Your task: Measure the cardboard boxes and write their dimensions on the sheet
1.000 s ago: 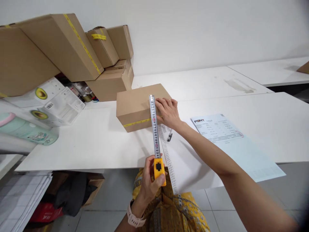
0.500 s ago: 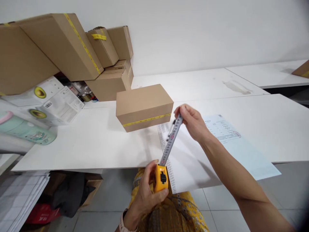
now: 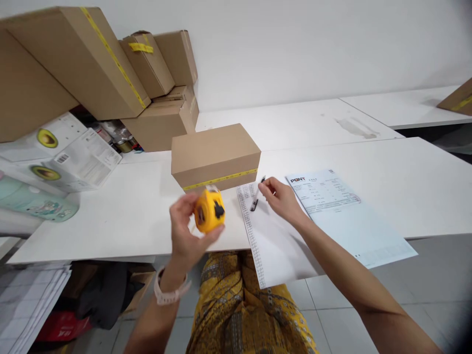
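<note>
In my left hand (image 3: 186, 228) is a yellow tape measure (image 3: 209, 211) with a black button, raised over the front edge of the table. Its blade is drawn in, with only the end tab at the top. My right hand (image 3: 280, 199) is over the spiral notebook (image 3: 269, 250), fingertips pinched at the upper part of a pen (image 3: 255, 202). The pen lies slanted across the open page. Just behind the tape measure sits a closed cardboard box (image 3: 216, 152) with yellow tape along its front.
A printed sheet (image 3: 350, 221) lies right of the notebook, its corner past the table edge. Stacked cardboard boxes (image 3: 103, 64), a white carton with avocado pictures (image 3: 73, 152) and a mint-green bottle (image 3: 40, 201) occupy the left side. Another box (image 3: 457, 98) stands far right.
The tape blade has gone back into its case. My left hand has lifted the tape measure up and left. My right hand has let go of the blade's end and come down to the pen.
</note>
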Tool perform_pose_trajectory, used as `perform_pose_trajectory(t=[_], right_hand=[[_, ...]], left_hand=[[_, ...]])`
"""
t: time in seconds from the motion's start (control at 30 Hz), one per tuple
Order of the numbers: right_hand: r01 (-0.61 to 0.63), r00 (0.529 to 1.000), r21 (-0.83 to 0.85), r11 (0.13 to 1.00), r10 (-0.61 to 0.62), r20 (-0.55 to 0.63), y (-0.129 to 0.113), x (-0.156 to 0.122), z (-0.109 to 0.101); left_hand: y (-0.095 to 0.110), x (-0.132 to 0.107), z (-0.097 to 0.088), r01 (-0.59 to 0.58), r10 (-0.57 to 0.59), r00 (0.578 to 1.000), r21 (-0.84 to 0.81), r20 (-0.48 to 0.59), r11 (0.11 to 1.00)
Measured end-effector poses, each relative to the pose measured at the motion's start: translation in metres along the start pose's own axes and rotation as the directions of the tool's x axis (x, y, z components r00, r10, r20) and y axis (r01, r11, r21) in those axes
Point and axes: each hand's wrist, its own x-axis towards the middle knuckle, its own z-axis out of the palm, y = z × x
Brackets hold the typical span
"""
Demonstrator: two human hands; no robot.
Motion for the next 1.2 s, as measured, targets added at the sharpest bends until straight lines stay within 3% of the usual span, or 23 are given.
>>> perform_pose_trajectory(t=[0.1,0.23,0.37,0.43,0.53,0.6,0.67,0.7,0.77,0.83,0.97,1.1,1.2], right_hand=[[-0.17,0.984,-0.294,0.94,0.175,-0.009,0.02,0.028,0.009],[-0.145,0.981,-0.499,0.854,0.191,0.042,0.03,0.04,0.026],[-0.087,0.985,-0.555,0.827,0.156,0.079,0.03,0.039,0.024],[-0.11,0.984,-0.449,0.887,0.16,0.074,0.034,0.036,0.014],[-0.248,0.968,0.037,0.968,0.246,0.056,0.043,0.023,-0.011],[-0.26,0.965,0.414,0.872,0.248,0.084,0.047,0.008,-0.031],[-0.217,0.976,0.614,0.759,0.183,0.119,0.046,-0.01,-0.048],[-0.199,0.98,0.655,0.729,0.16,0.121,0.043,-0.019,-0.054],[-0.176,0.984,0.684,0.708,0.139,0.109,0.036,-0.032,-0.059],[-0.16,0.987,0.677,0.718,0.136,0.089,0.027,-0.038,-0.053],[-0.159,0.984,0.695,0.701,0.17,0.054,0.015,-0.027,-0.024],[-0.311,0.948,0.763,0.566,0.128,0.292,0.016,0.002,0.005],[-0.359,0.93,0.709,0.607,0.167,0.328,0.024,0.02,0.025]], left_hand=[[0.003,0.065,-0.001,-0.176,0.189,0.981,0.218,-0.041,0.96],[-0.007,0.137,0.009,-0.194,0.208,0.978,0.452,0.018,0.871],[-0.036,0.177,0.015,-0.202,0.149,0.979,0.532,0.14,0.823],[-0.047,0.184,0.015,-0.219,0.154,0.974,0.529,0.165,0.82],[-0.051,0.172,0.015,-0.313,0.29,0.949,0.501,0.126,0.807],[-0.05,0.147,0.02,-0.429,0.4,0.902,0.44,0.163,0.789],[-0.053,0.113,0.03,-0.56,0.458,0.815,0.282,0.354,0.779],[-0.057,0.095,0.037,-0.605,0.465,0.733,0.164,0.496,0.779],[-0.068,0.063,0.05,-0.58,0.412,0.586,0.006,0.698,0.814],[-0.081,0.042,0.059,-0.532,0.337,0.498,-0.025,0.799,0.846],[-0.103,0.033,0.064,-0.57,0.297,0.435,0.005,0.85,0.822],[-0.111,0.04,0.065,-0.705,0.432,0.382,-0.044,0.817,0.708],[-0.113,0.043,0.067,-0.744,0.499,0.38,-0.063,0.779,0.665]])
